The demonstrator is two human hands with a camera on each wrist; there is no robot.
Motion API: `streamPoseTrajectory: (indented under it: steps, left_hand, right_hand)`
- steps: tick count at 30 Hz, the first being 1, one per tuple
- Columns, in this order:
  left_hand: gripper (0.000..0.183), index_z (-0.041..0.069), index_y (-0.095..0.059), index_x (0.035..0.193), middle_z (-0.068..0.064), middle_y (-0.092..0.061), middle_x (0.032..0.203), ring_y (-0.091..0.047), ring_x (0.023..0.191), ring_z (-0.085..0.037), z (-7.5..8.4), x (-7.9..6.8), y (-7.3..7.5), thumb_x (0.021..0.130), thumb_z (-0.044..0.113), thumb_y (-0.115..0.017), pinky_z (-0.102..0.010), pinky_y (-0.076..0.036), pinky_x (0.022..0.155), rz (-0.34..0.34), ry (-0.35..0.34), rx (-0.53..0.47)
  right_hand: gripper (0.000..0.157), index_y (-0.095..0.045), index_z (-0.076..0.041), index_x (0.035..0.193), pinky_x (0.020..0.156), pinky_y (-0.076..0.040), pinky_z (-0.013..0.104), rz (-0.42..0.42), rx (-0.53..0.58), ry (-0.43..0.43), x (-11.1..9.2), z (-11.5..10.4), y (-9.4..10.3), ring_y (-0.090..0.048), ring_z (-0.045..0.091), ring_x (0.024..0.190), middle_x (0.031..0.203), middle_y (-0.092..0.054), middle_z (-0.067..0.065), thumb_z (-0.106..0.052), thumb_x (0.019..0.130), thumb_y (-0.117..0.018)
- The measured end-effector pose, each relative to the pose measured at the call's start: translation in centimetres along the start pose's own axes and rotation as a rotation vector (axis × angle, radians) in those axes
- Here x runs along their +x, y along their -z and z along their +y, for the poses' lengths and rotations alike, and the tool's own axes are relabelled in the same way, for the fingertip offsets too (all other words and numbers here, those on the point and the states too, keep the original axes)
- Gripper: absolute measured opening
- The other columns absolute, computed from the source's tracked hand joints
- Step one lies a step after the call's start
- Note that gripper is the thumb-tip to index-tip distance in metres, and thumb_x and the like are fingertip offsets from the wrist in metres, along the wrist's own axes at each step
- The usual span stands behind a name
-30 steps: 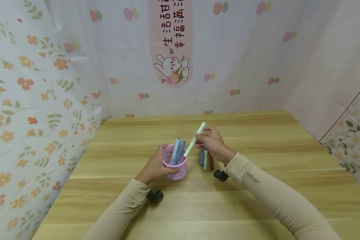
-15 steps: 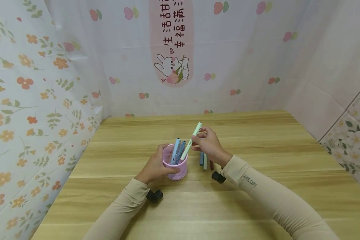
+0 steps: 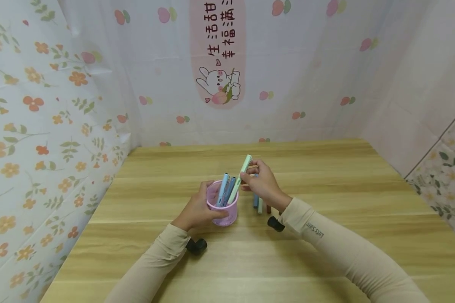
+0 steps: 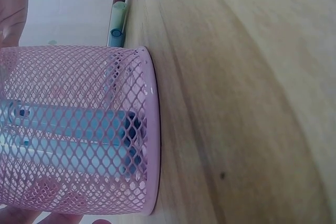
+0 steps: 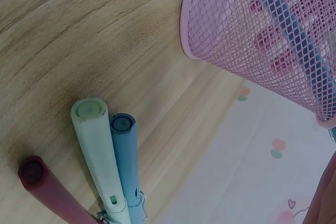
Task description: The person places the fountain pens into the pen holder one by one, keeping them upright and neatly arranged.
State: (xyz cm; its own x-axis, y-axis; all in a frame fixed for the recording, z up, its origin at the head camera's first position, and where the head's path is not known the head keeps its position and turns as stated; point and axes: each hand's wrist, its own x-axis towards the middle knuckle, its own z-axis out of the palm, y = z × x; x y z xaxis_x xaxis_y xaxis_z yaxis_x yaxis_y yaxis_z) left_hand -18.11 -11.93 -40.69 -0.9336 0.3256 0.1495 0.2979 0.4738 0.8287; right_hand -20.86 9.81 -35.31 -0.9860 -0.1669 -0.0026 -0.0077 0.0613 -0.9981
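A pink mesh pen cup (image 3: 226, 216) stands on the table, gripped around its left side by my left hand (image 3: 198, 210). Inside it lean a light blue pen (image 3: 222, 189) and a darker blue pen (image 3: 229, 187), both also visible through the mesh in the left wrist view. My right hand (image 3: 264, 184) pinches a pale green pen (image 3: 245, 165) near its upper part. That pen slants, its lower end inside the cup's rim. Under the right hand lie a dark red pen (image 5: 55, 190), another pale green pen (image 5: 97, 148) and a blue pen (image 5: 125, 153).
The wood-grain table (image 3: 227, 265) reaches back to a printed curtain (image 3: 280, 75). A floral cloth (image 3: 41, 147) hangs along the left side. Black wrist cameras sit below the left sleeve (image 3: 151, 261) and right sleeve (image 3: 337, 244).
My right hand has moved left and slightly down, taking the pale green pen's lower end from the cup's right rim to inside it. The left hand keeps its grip on the cup.
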Motion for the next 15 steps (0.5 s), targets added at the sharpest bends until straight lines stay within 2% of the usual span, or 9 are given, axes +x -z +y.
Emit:
streamPoseTrajectory:
  steps: [4,11,15]
  left_hand:
    - [0.099,0.004,-0.032,0.141,-0.017,-0.058,0.121,-0.06,0.104,-0.027,-0.07,0.07,-0.04,0.064,0.019,-0.092,-0.045,-0.048,0.09,0.004,-0.002,0.003]
    - [0.099,0.004,-0.033,0.141,-0.016,-0.059,0.12,-0.06,0.103,-0.026,-0.04,-0.03,-0.17,0.063,0.019,-0.092,-0.044,-0.048,0.09,0.007,0.016,0.006]
    - [0.099,0.004,-0.033,0.141,-0.015,-0.06,0.118,-0.06,0.102,-0.026,0.05,0.03,-0.13,0.063,0.019,-0.092,-0.044,-0.048,0.09,0.013,0.006,0.005]
  right_hand:
    - [0.035,-0.042,0.001,0.127,0.074,-0.057,0.039,-0.013,-0.008,0.01,-0.18,-0.18,-0.17,-0.065,0.027,0.085,0.104,-0.055,0.019,-0.003,0.096,-0.057]
    - [0.034,-0.044,0.002,0.128,0.08,-0.054,0.05,-0.028,-0.059,0.035,-0.4,0.16,-0.37,-0.066,0.026,0.083,0.105,-0.056,0.019,-0.003,0.096,-0.056]
    - [0.034,-0.044,0.003,0.128,0.079,-0.054,0.051,-0.036,-0.083,0.048,-0.4,0.17,-0.33,-0.066,0.026,0.084,0.106,-0.056,0.019,-0.004,0.097,-0.056]
